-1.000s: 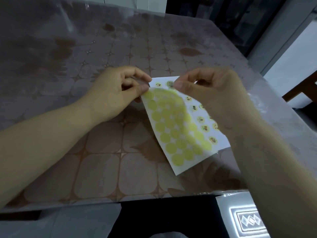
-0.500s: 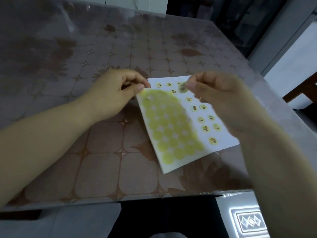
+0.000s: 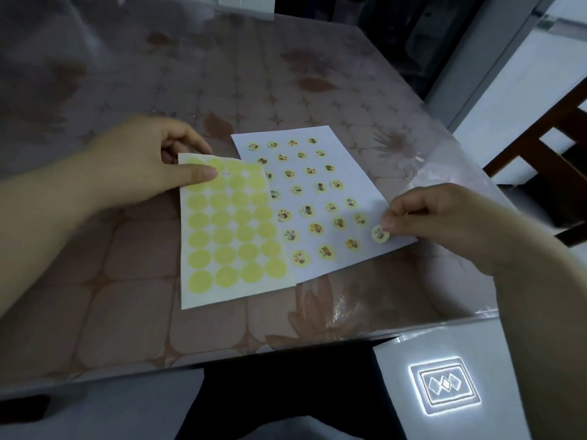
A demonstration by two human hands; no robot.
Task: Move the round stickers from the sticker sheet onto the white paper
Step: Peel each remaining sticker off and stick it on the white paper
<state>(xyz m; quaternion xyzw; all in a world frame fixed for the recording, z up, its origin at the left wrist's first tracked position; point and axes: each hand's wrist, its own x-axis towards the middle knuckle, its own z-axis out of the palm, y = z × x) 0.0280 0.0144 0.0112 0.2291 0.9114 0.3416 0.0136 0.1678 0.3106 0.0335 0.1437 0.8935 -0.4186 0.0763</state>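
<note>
Nearest me, my right hand (image 3: 444, 223) pinches 1 round sticker (image 3: 380, 233) between thumb and fingertip, right at the near right corner of the white paper (image 3: 365, 188), so I judge I am placing it; next I need to press it flat in the bare spot there without overlapping its neighbours. Further off, my left hand (image 3: 149, 166) grips the top edge of the sticker sheet (image 3: 235, 230), which overlaps the paper's left side on the table (image 3: 127, 306).

Emptied sticker sheet (image 3: 235, 236) overlapping stickered white paper (image 3: 346, 173)
</note>
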